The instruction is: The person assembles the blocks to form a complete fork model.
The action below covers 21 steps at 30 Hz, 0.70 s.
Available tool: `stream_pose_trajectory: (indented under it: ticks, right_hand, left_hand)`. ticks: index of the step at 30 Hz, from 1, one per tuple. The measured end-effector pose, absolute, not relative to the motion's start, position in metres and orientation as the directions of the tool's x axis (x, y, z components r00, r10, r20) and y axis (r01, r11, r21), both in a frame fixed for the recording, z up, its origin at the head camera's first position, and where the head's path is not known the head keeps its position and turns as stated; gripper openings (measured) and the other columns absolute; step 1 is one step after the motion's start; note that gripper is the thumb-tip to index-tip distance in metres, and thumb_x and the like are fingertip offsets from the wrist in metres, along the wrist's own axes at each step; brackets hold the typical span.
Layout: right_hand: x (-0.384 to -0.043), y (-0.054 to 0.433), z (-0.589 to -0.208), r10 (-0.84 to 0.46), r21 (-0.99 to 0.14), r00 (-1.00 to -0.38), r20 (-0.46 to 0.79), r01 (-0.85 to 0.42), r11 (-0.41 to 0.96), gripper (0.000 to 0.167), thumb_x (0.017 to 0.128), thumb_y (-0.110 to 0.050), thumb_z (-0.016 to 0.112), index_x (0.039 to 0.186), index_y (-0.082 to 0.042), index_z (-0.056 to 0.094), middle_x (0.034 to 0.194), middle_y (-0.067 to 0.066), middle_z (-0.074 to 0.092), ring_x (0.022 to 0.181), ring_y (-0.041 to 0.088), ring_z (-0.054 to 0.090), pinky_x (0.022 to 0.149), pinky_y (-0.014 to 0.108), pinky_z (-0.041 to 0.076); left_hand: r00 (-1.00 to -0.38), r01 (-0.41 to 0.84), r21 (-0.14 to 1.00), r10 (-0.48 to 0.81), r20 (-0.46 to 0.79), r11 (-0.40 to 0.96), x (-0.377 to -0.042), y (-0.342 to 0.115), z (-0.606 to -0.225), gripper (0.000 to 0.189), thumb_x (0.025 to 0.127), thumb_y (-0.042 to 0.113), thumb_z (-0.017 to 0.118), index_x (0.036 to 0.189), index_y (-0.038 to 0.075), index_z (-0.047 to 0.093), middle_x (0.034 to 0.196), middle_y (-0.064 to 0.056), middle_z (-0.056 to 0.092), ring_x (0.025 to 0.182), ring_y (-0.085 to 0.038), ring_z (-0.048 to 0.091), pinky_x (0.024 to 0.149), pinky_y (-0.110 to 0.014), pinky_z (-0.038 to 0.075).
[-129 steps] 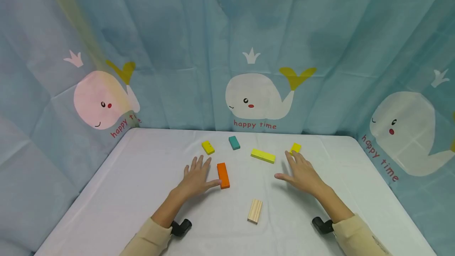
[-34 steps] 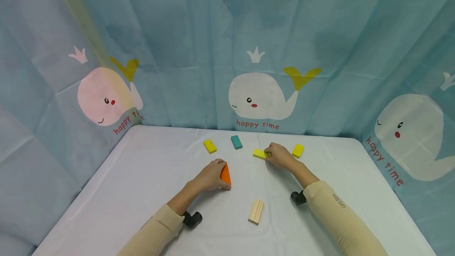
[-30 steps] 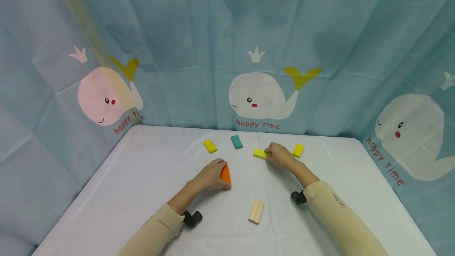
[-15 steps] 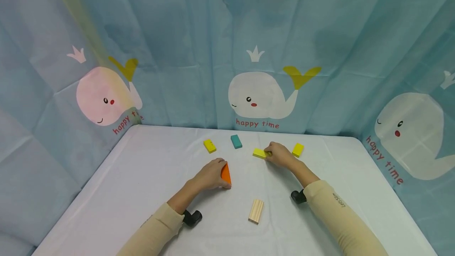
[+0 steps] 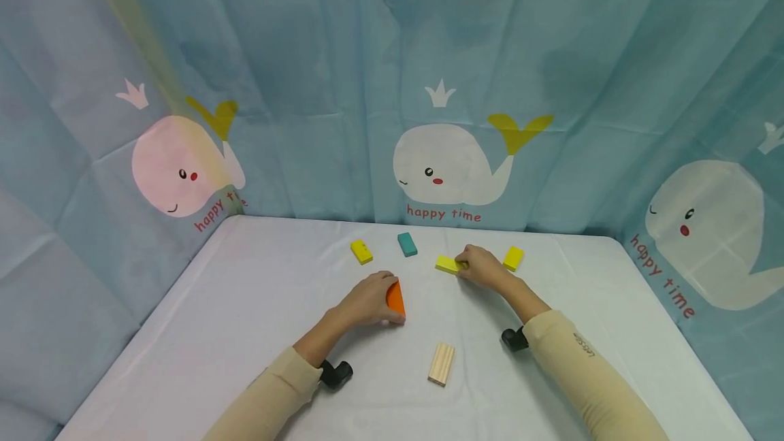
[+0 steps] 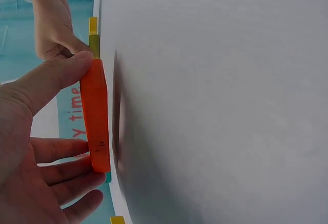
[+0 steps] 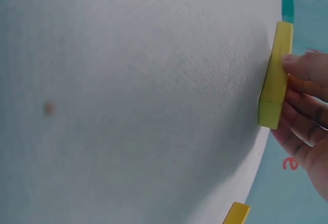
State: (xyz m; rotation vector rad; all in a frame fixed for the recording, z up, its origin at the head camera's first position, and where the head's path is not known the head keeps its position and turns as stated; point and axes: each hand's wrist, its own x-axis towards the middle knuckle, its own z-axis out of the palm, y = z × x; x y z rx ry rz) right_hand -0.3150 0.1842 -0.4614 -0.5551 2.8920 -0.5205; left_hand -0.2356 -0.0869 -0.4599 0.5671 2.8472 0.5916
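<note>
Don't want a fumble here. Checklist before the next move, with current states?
1. Orange block held by the left hand: ok, gripped near both ends.
2. Long yellow block held by the right hand: ok, thumb against its side.
3. Straight path between the two held blocks free of other blocks: ok.
4. Wooden block apart from both hands: ok, on the table nearer the wearer.
5. Orange block fully off the table: cannot tell.

Arms (image 5: 315, 346) out forward, left hand (image 5: 366, 301) in a wide thumb-opposed pinch, right hand (image 5: 481, 268) farther out, pinching narrower, its fingers (image 7: 310, 90) seemingly curled, tips partly hidden.
</note>
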Motion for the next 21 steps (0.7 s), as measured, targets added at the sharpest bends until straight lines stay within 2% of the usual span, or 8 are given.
stream_pose_trajectory:
  ticks: [12,21]
  right_hand:
    - [-0.314,0.183,-0.461,-0.374,-0.358,-0.922,-0.098,-0.318,0.878,0.034,0.09,-0.012,0.069,0.12,0.001,0.067,0.104,0.01,0.064,0.09,0.019,0.057,0.088,0.038,0.052]
    - [-0.315,0.183,-0.461,-0.356,-0.357,-0.929,-0.102,-0.3,0.885,0.034,0.09,-0.013,0.069,0.121,0.001,0.067,0.105,0.009,0.064,0.09,0.019,0.057,0.088,0.037,0.052]
  left_hand:
    - [-0.898,0.362,0.404,0.431,-0.092,0.84,-0.238,-0.067,-0.457,0.076,0.076,0.042,0.081,0.137,0.004,0.053,0.141,-0.011,0.052,0.122,-0.026,0.052,0.106,-0.041,0.045]
    - [-0.885,0.372,0.403,0.45,-0.116,0.836,-0.239,-0.05,-0.458,0.081,0.073,0.049,0.081,0.137,0.008,0.053,0.139,-0.008,0.054,0.117,-0.021,0.054,0.103,-0.037,0.047]
